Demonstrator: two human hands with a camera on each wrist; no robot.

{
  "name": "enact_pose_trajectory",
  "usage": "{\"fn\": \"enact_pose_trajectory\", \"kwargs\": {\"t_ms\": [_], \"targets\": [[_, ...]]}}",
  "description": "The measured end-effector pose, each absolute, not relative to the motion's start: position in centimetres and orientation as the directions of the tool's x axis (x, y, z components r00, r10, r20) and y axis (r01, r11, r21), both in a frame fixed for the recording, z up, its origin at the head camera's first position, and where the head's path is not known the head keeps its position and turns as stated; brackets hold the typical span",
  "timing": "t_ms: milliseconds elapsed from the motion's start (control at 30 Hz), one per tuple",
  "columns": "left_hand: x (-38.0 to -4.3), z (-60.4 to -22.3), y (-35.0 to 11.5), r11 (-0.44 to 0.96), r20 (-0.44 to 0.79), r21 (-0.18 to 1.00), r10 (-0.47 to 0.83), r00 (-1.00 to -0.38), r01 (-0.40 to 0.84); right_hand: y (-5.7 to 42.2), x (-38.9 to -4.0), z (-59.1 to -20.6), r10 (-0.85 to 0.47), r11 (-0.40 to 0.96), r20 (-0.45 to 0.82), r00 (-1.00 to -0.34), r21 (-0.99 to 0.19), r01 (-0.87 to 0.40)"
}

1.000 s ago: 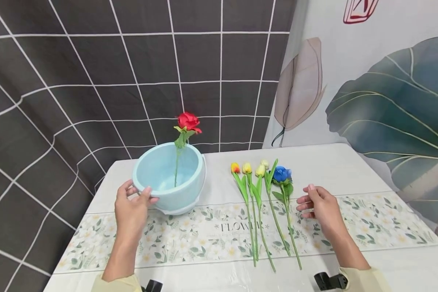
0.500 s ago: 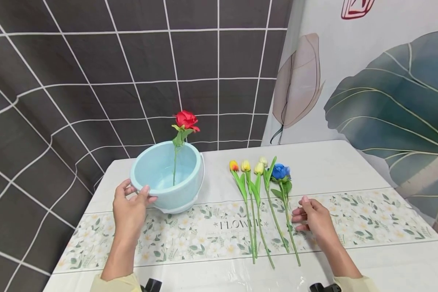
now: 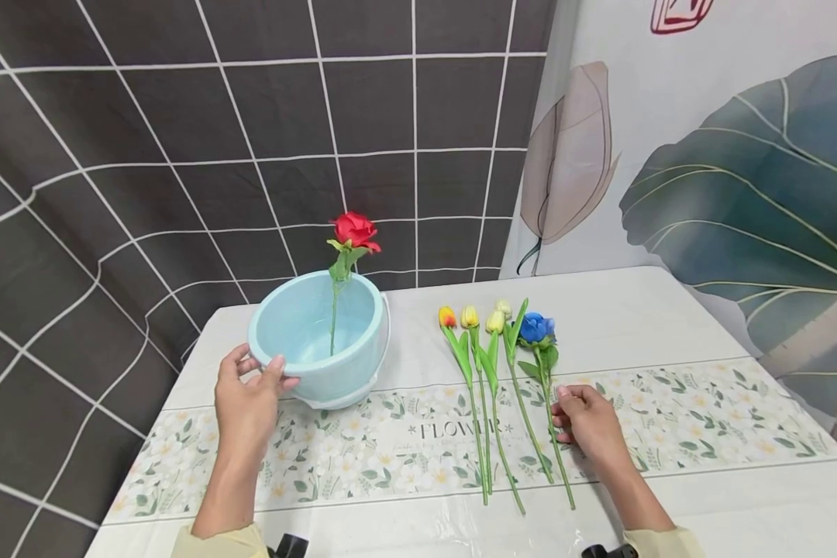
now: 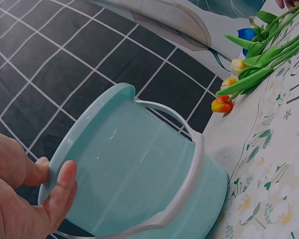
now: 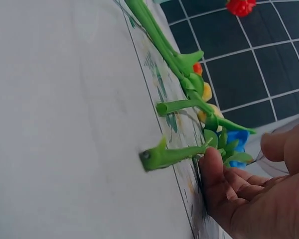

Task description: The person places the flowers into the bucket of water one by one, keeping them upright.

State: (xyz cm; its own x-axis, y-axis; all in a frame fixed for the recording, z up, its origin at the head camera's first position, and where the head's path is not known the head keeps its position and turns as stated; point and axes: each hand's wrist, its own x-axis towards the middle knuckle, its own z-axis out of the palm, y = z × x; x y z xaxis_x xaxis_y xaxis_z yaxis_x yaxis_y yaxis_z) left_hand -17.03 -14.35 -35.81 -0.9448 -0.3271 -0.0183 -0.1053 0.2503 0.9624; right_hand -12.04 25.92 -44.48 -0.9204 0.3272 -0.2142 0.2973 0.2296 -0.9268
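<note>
from the head view, the left hand [image 3: 246, 409] pinches the rim of a light-blue plastic bucket [image 3: 342, 376], which stands on the table [image 3: 614, 318] at the hand's 2 o'clock. a red rose [image 3: 355, 232] stands nearly upright in the bucket, its bloom rising above the mouth at 1 o'clock. at the bucket's 3 o'clock lie an orange-yellow tulip [image 3: 447, 316], a yellow tulip [image 3: 470, 316], a pale-yellow tulip [image 3: 495, 322] and a cream tulip [image 3: 504, 308], stems running down towards 6 o'clock across a floral strip [image 3: 342, 453] printed with the word "flower". just beside them lies a blue rose [image 3: 536, 329], its bloom at 11 o'clock from the right hand [image 3: 589, 422], whose fingertips reach its stem.

from the left wrist, that hand sits at 8 o'clock, the bucket's rim between thumb and fingers; a pale bail handle [image 4: 197, 154] curves round the bucket's side. the tulips and blue rose show at 2 o'clock.

from the right wrist, the hand is at 4 o'clock, thumb spread well apart from the fingers, the foremost fingertip at the blue rose's stem. the stem's blunt end points to 8 o'clock; the red rose shows at 1 o'clock.
</note>
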Motion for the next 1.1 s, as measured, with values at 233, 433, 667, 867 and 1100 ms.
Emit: {"fn": "enact_pose_trajectory", "kwargs": {"t_ms": [233,433,667,867,1100], "targets": [[-17.06,-35.84,-14.34,0.251,-0.018,0.962,-0.331,-0.944,-0.106,25.86,-12.28,-44.96,0.317,0.357,-0.162,-0.935,-0.892,0.276],[-17.04,-35.79,-14.31,0.252,-0.019,0.962,-0.331,-0.944,-0.107,25.75,-12.30,-45.11,0.308,0.395,-0.146,-0.940,-0.879,0.266],[-17.08,-35.75,-14.23,0.244,-0.017,0.964,-0.336,-0.942,-0.104,25.70,-12.27,-45.21,0.312,0.404,-0.141,-0.939,-0.875,0.266],[-17.08,-35.70,-14.24,0.253,-0.010,0.962,-0.335,-0.942,-0.100,25.57,-12.39,-45.11,0.316,0.416,-0.134,-0.939,-0.870,0.264],[-16.98,-35.72,-14.24,0.262,-0.010,0.960,-0.335,-0.942,-0.104,25.46,-12.27,-45.02,0.326,0.416,-0.137,-0.935,-0.868,0.272]]}}
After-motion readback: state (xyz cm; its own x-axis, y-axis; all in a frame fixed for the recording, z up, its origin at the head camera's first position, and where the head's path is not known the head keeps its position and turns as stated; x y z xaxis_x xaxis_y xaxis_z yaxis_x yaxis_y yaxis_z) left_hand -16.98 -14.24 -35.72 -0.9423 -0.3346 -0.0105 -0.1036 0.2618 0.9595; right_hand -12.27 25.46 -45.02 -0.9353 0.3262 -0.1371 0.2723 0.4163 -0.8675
